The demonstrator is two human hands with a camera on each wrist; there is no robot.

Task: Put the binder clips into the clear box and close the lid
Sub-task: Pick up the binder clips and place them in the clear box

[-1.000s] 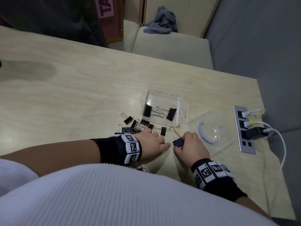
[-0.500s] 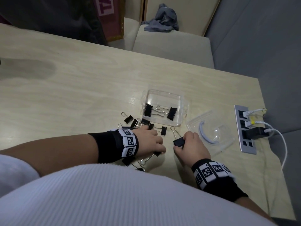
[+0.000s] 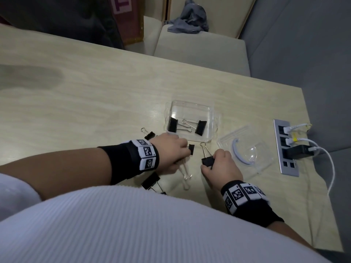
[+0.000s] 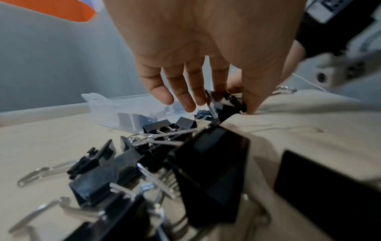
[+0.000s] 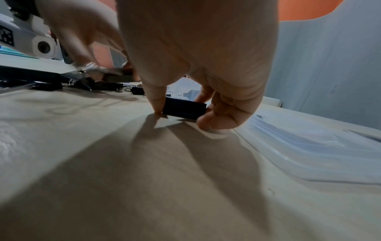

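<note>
Right hand [image 3: 222, 164] pinching black metal binder clip [image 3: 208, 161] on pale wooden tabletop [image 3: 95, 111], left hand [image 3: 171, 150] pinching smaller black clip [image 3: 191, 149], open clear plastic box [image 3: 190, 105] just beyond both.

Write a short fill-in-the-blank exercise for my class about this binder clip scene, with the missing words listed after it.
1. The clear box holds ____ binder clips.
2. The lid lies on the table, to the ____ of the clear box.
3. The right hand pinches a black binder clip that rests on the ____.
4. The left hand reaches into the ____ of loose clips.

Missing words: two; right; table; pile
</note>
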